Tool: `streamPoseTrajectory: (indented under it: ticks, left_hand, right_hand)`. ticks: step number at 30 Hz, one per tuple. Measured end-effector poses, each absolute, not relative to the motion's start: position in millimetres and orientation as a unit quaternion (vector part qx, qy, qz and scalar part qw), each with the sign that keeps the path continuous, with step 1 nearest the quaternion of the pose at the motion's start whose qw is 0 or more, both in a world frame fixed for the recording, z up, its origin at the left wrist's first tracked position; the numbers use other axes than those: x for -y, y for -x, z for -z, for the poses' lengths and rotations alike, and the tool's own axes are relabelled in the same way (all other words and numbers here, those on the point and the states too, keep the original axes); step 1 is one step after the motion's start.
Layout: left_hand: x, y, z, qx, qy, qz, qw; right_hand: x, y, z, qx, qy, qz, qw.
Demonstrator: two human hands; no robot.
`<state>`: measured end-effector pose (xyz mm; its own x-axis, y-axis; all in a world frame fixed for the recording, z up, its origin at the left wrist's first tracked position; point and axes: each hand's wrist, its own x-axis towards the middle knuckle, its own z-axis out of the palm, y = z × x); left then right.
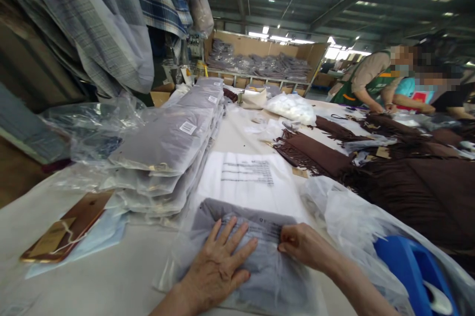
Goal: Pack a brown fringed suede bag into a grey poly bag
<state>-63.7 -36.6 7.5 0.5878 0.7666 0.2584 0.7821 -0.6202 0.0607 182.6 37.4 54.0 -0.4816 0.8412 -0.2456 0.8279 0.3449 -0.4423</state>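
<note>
In front of me lies a clear plastic bag (pixel 274 281) with folded grey fabric inside and dark print near its top. My left hand (pixel 218 261) rests flat on it, fingers spread. On the right part of the same bag my right hand (pixel 306 247) is closed, thumb and fingertips pinched at the film; its fingers partly hide what is between them. Just beyond, touching the bag's far end, is a stack of white printed plastic bags (pixel 248 177).
To the left stands a tall row of bagged grey items (pixel 163 138) with barcode labels. A phone (pixel 70 227) with a tag lies nearby. Brown fringed scarves (pixel 315 150) and a blue plastic object (pixel 411 271) are to the right. Co-workers (pixel 378 81) stand across the table.
</note>
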Motion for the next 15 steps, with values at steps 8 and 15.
streamPoseTrajectory:
  ticks: [8, 15]
  left_hand:
    - [35, 64, -3, 0.441, 0.886, 0.139, 0.021]
    - [33, 66, -13, 0.427, 0.896, 0.114, -0.030]
  right_hand:
    - [-20, -200, -32, 0.757, 0.625, -0.131, 0.141]
    - [56, -163, 21, 0.863, 0.385, 0.219, 0.243]
